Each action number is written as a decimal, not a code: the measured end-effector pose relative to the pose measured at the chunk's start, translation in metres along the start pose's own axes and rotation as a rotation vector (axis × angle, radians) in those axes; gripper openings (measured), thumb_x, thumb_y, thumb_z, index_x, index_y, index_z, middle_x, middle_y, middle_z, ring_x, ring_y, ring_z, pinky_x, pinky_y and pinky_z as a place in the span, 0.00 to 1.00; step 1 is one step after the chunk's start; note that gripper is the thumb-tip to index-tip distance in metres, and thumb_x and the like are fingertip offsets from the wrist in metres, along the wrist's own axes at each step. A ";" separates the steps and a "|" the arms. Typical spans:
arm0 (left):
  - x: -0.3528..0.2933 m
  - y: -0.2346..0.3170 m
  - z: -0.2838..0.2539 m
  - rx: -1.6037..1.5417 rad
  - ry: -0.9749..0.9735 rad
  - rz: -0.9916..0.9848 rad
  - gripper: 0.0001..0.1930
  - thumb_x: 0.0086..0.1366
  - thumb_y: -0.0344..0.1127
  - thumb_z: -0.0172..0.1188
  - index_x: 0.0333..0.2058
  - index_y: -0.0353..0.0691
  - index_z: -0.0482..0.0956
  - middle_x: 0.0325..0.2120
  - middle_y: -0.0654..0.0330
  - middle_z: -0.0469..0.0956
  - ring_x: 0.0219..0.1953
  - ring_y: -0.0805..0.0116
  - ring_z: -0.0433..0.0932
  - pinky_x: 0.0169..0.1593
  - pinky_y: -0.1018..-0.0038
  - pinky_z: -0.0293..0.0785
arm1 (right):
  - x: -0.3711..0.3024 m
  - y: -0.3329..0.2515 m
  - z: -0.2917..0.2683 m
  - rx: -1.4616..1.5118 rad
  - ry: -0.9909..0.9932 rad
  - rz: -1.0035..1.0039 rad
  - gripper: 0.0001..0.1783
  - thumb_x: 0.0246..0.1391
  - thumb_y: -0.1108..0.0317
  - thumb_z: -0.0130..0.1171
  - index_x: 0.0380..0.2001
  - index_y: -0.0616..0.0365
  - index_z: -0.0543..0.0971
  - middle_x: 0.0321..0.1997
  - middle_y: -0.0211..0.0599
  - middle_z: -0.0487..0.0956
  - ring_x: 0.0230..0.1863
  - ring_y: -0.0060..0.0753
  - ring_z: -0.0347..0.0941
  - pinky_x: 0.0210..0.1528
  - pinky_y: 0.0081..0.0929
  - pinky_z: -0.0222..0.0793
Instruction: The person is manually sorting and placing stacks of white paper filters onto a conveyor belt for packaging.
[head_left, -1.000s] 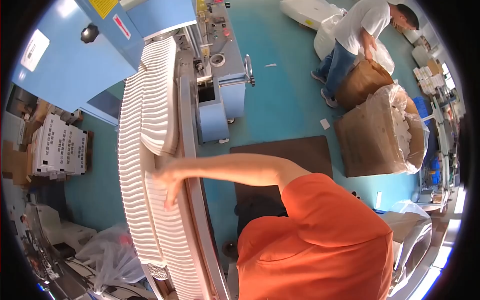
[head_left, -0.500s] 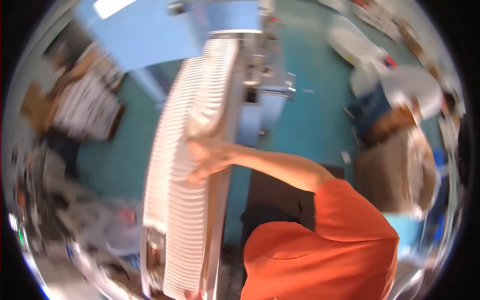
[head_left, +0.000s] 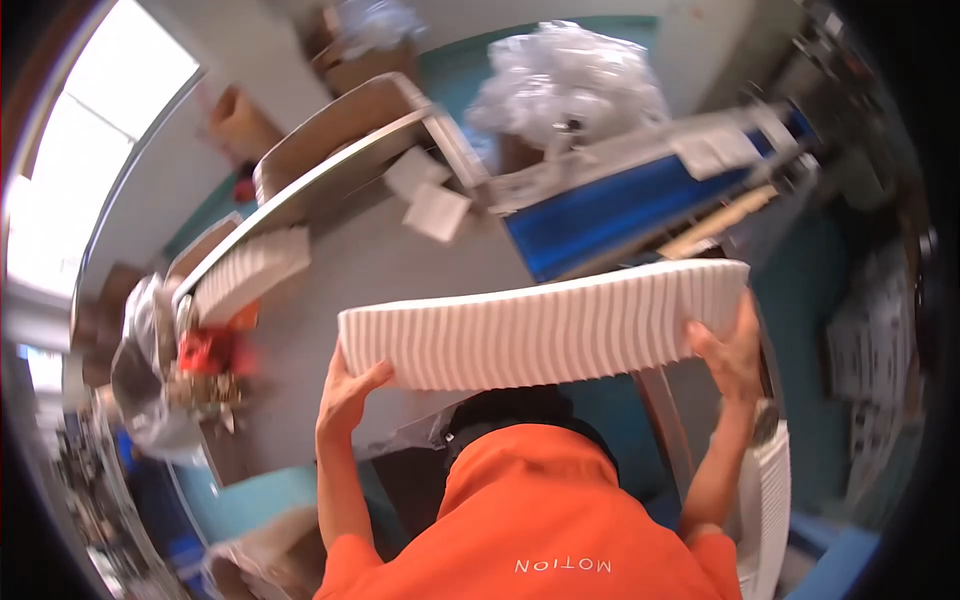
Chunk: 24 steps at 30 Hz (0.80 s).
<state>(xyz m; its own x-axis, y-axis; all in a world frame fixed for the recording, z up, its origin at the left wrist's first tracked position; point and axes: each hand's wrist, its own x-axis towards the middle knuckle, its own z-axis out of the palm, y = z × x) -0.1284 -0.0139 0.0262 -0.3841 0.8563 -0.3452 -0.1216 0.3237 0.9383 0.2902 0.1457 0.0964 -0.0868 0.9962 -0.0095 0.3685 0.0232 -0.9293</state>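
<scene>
Gripping both ends, fingers (head_left: 375, 376) (head_left: 704, 342) hold a ribbed block (head_left: 540, 335) that hides some grey table (head_left: 350, 268); papers (head_left: 437, 212) lie beyond.

The window (head_left: 135, 70) glares white upper left; the edges blur.

Both arms are reaching fwd from the orange-shirted torso (head_left: 535, 505), spreading wide, approx. mirrored. L forearm (head_left: 343, 490), bare, is running nearly straight up in view from L sleeve (head_left: 352, 572); L wrist (head_left: 331, 428) is lining up w/ it. L hand (head_left: 347, 398) is clasping, L thumb (head_left: 376, 374) pointing inward in front, other fingers going behind, mostly hidden. R forearm (head_left: 715, 475), also bare, is slanting up & slightly outward from R sleeve (head_left: 715, 557). R hand (head_left: 735, 355) is clasping too, sitting a bit higher in view than L, R thumb (head_left: 701, 338) angling up & inward, its fingers wrapping outer side, partly hidden.
</scene>
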 end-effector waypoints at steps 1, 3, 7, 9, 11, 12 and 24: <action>-0.014 -0.018 -0.042 -0.076 0.142 -0.028 0.37 0.52 0.34 0.70 0.60 0.36 0.62 0.47 0.57 0.75 0.50 0.65 0.75 0.55 0.68 0.72 | 0.025 -0.013 0.050 0.014 -0.175 0.072 0.34 0.42 0.66 0.65 0.54 0.62 0.68 0.44 0.35 0.76 0.44 0.28 0.74 0.51 0.27 0.71; -0.062 -0.071 -0.092 -0.193 0.371 -0.065 0.36 0.53 0.32 0.68 0.60 0.37 0.63 0.46 0.58 0.75 0.48 0.65 0.76 0.52 0.68 0.74 | 0.065 -0.005 0.137 0.023 -0.374 -0.172 0.36 0.41 0.66 0.68 0.54 0.66 0.67 0.44 0.37 0.76 0.42 0.27 0.74 0.42 0.26 0.74; -0.144 -0.125 -0.099 -0.401 0.722 -0.197 0.33 0.54 0.34 0.67 0.59 0.43 0.64 0.45 0.61 0.75 0.41 0.70 0.77 0.38 0.76 0.75 | 0.108 -0.013 0.289 -0.260 -0.821 -0.136 0.44 0.35 0.54 0.73 0.50 0.71 0.66 0.41 0.54 0.78 0.46 0.43 0.77 0.51 0.32 0.72; -0.160 -0.137 -0.079 -0.351 0.851 -0.339 0.35 0.54 0.37 0.67 0.60 0.43 0.63 0.48 0.61 0.74 0.43 0.70 0.75 0.37 0.70 0.74 | 0.145 0.048 0.381 -0.408 -0.999 -0.435 0.46 0.32 0.50 0.75 0.49 0.69 0.66 0.43 0.55 0.78 0.48 0.44 0.76 0.52 0.31 0.70; -0.176 -0.156 -0.049 -0.464 0.938 -0.224 0.36 0.57 0.33 0.65 0.62 0.39 0.60 0.55 0.56 0.70 0.54 0.64 0.72 0.53 0.66 0.72 | 0.144 0.017 0.436 -0.349 -1.236 -0.435 0.48 0.30 0.45 0.77 0.48 0.67 0.66 0.43 0.53 0.78 0.49 0.41 0.75 0.51 0.31 0.70; -0.179 -0.169 -0.038 -0.510 0.900 -0.093 0.35 0.59 0.30 0.64 0.63 0.37 0.57 0.57 0.54 0.68 0.58 0.62 0.70 0.59 0.66 0.67 | 0.157 0.002 0.460 -0.279 -1.387 -0.396 0.50 0.27 0.41 0.77 0.47 0.65 0.68 0.44 0.49 0.78 0.47 0.39 0.75 0.49 0.31 0.70; -0.063 -0.119 0.055 -0.834 0.489 -0.277 0.34 0.64 0.33 0.64 0.62 0.45 0.54 0.57 0.59 0.65 0.56 0.64 0.69 0.52 0.66 0.72 | 0.102 0.002 0.400 0.149 -0.725 -0.756 0.16 0.49 0.65 0.65 0.39 0.63 0.78 0.46 0.51 0.76 0.51 0.49 0.73 0.53 0.35 0.68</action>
<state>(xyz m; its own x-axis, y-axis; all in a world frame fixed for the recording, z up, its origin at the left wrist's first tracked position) -0.0394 -0.0845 -0.0642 -0.5557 0.4737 -0.6833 -0.7940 -0.0587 0.6051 -0.0881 0.2136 -0.0543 -0.7962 0.4374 0.4182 -0.1255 0.5567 -0.8212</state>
